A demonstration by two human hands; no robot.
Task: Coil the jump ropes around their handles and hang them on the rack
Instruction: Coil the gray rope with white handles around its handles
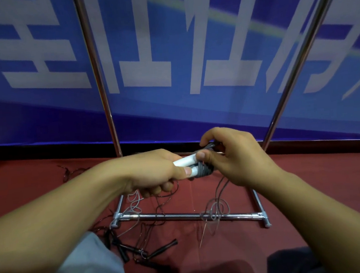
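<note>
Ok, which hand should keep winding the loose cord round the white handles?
Probably the right hand: it already pinches the grey cord at the coil, and the slack hangs below it. The left hand grips the white handles, steadying them.

My left hand (156, 172) and right hand (236, 155) meet in front of me, above the red carpet floor (306, 169). Between them: paired white plastic handles (186, 165), grey rope coil (205, 170) at their right end. Chrome tube rack (189, 215) stands on the floor below and behind them. Black-handled jump ropes (140, 249) lie lower left, near the rack's base bar. Blue printed banner (168, 51) behind the rack.
</note>
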